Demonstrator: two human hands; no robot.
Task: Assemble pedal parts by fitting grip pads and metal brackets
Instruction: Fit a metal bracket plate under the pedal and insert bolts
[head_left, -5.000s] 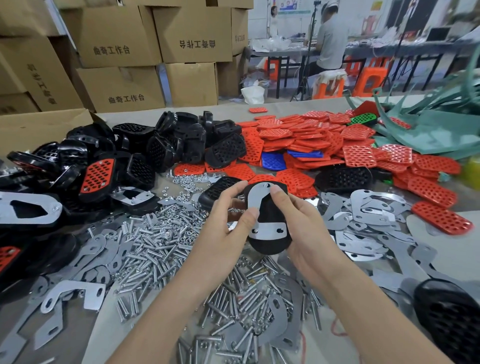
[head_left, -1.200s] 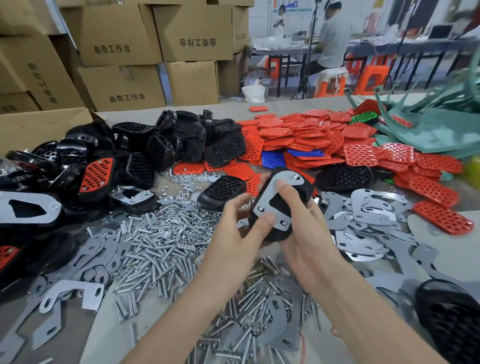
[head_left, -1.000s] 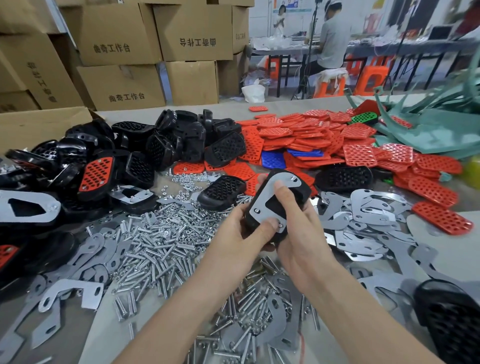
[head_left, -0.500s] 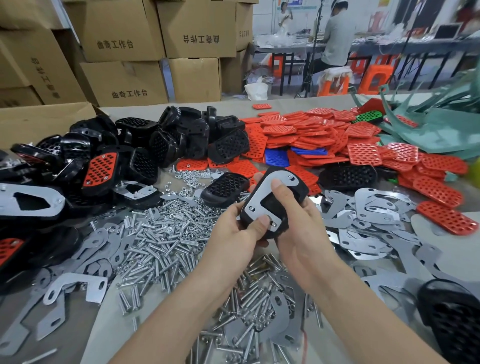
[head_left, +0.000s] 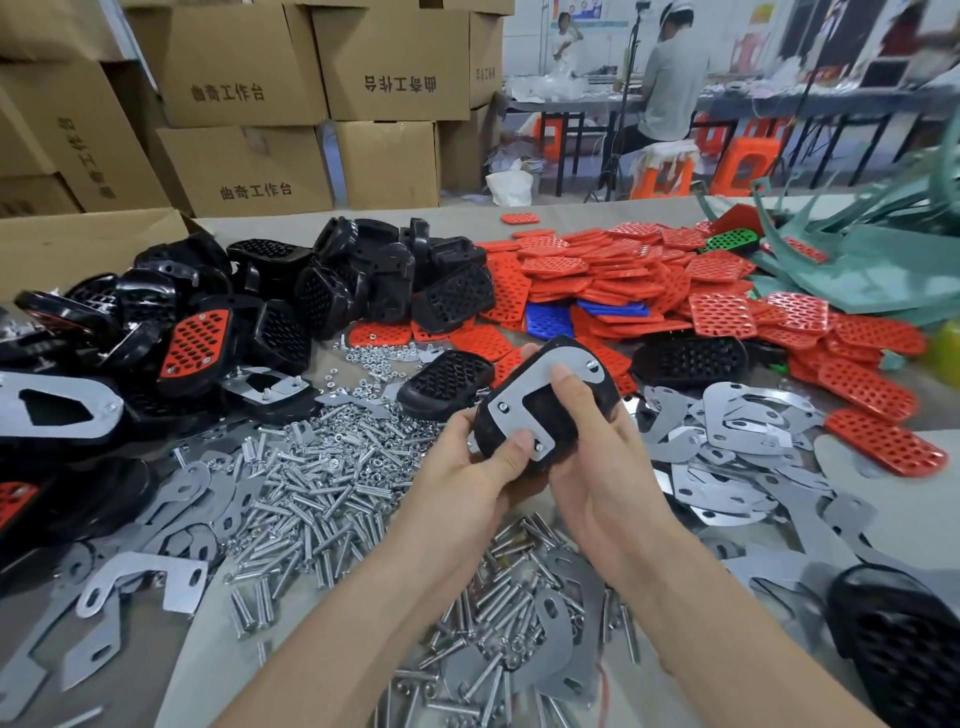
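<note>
The pedal (head_left: 558, 415) is black, its bracket (head_left: 522, 397) plain silver. The heaped pads (head_left: 623, 275) are red with rows of holes, beside blue pads (head_left: 550, 319) and one green pad (head_left: 732, 240). The bolts (head_left: 322, 483) are silver, the boxes (head_left: 249, 171) brown.

My left hand (head_left: 470, 488) and right hand (head_left: 602, 467) clasp the pedal (head_left: 548, 410) together, thumbs pressed on top, forearms converging.

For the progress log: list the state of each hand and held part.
pedal body, held up, tilted.
metal bracket, lying on pedal body, screws in its holes.
left hand, grips pedal body, thumb on metal bracket.
right hand, grips pedal body, thumb on metal bracket.
</note>
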